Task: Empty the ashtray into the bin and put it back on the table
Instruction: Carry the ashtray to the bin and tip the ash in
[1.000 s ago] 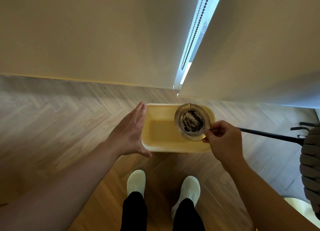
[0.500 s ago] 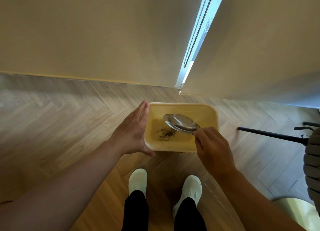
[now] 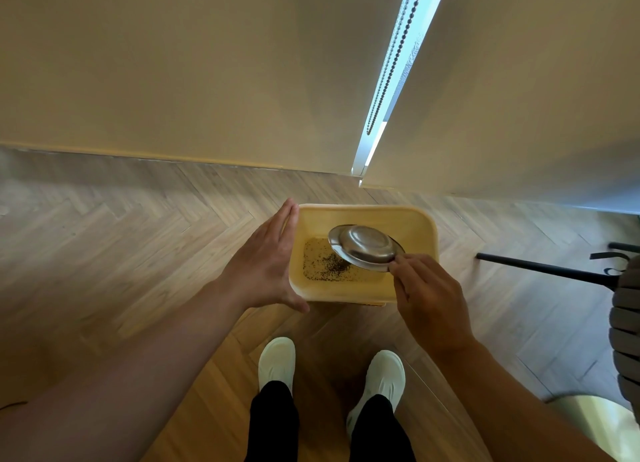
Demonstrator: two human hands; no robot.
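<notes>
Over the yellow bin (image 3: 419, 226), a metal ashtray (image 3: 365, 246) is pinched upside down by the right hand (image 3: 427, 297), while the bin's left rim is steadied by the flat, unclenched left hand (image 3: 263, 264).

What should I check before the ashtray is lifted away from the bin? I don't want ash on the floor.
1. Ashtray turned over above the bin: ok.
2. Ash landed on the bin's bottom: ok.
3. Ashtray fully emptied: cannot tell, its inside faces down.
4. Right hand pinching the ashtray's rim: ok.
5. Left hand open flat beside the bin's left wall: ok.
6. Floor around the bin free of ash: ok.
</notes>
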